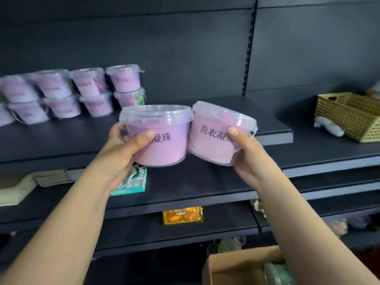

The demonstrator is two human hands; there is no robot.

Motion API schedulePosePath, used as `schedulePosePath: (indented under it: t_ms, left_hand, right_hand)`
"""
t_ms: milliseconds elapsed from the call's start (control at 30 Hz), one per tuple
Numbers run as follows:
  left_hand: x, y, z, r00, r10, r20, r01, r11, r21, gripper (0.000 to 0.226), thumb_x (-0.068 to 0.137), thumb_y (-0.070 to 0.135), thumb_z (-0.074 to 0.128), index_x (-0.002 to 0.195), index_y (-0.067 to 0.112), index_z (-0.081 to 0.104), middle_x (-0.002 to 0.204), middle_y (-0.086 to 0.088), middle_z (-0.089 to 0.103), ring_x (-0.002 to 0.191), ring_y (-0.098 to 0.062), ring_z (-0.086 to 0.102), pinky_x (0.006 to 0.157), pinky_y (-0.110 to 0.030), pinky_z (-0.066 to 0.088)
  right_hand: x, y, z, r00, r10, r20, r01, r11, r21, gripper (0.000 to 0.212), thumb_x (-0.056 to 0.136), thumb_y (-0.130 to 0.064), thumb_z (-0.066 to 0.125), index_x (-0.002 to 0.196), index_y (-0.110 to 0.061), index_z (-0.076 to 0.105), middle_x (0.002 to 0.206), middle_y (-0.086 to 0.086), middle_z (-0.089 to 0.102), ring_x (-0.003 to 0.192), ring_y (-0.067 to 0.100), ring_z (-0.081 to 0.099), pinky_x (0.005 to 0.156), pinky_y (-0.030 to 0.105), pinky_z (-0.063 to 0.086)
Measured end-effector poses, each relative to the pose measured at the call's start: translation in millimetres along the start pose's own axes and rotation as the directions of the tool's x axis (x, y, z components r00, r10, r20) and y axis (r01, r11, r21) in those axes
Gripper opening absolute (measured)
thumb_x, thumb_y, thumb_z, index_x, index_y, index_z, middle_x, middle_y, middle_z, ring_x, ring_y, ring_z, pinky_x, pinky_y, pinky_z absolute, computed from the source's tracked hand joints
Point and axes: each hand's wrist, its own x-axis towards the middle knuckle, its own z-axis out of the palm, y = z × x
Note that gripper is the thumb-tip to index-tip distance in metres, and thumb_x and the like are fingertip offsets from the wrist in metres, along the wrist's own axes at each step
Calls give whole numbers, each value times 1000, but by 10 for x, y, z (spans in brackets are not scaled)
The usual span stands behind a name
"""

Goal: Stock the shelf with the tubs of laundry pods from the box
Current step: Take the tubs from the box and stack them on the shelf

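Holding two tubs at once, the person has the job well under way but not finished. A row of clear-lidded lilac plastic tubs (92, 93), stacked two high, already stands on the dark grey metal shelf (216, 103); its left end is too blurred to count.

In front of that row and to its right, the left hand (125, 145) grips a round lilac tub with a clear snap lid (162, 145), thumb across the front and fingers curled behind. Farther right of the row, the right hand (246, 149) grips a second lilac tub, tilted towards the first (211, 145), thumb on its face and palm beneath. The two tubs touch at their rims. Both are in the air before the shelf edge, not yet set down, and bare shelf lies open just right of the row, which is probably where they belong.

Well below the row and to its right, the open brown cardboard box (232, 266) shows something pale green inside, so more likely waits; how much cannot be told.

Black print on the right-hand tub reads 洗衣凝, with a fourth character half under the thumb. On the left-hand tub only 凝珠 shows, the rest being covered. Labels on the stocked row are too smeared to read.
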Motion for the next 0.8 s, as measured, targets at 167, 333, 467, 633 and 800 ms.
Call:
schedulePosePath:
  t_ms: [167,333,467,633,800]
  left_hand:
    - [452,-146,-568,993,21,-115,-17,999,35,111,11,50,87,107,18,42,101,3,62,89,-3,62,85,-24,48]
    - [1020,-359,-1227,991,-24,-133,62,954,294,104,25,55,76,116,29,35,127,-7,53,109,-15,53,96,-31,42]
    - [1312,-479,-1478,997,-61,-57,77,934,348,103,32,59,72,123,30,36,128,-3,53,112,-11,53,100,-32,41]
    - [1482,-552,-1578,991,-120,49,91,914,395,100,72,25,77,146,27,11,140,-7,46,120,-8,46,107,-30,32]
    - [1619,-556,-1483,980,-137,146,37,842,539,113,72,24,77,144,41,-7,147,-5,36,124,-13,44,108,-35,34]
  right_hand:
    - [633,320,448,987,2,-161,-25,990,-140,121,29,-59,87,130,-7,45,120,9,63,108,21,62,96,38,48]
    - [1215,633,638,955,-36,-295,-74,932,-354,118,30,-61,86,129,-12,44,122,7,60,110,20,61,96,43,49]
    - [1409,744,642,956,-70,-285,-110,815,-569,86,51,-37,87,126,-18,49,121,-1,62,111,12,59,97,34,48]
    - [1400,826,635,859,-148,-490,-114,878,-465,99,72,-15,77,146,-20,12,141,-1,39,116,12,49,97,29,38]
    - [1443,904,762,867,-268,-421,-89,747,-659,112,66,-8,81,147,-18,4,147,0,24,135,15,31,111,34,30]
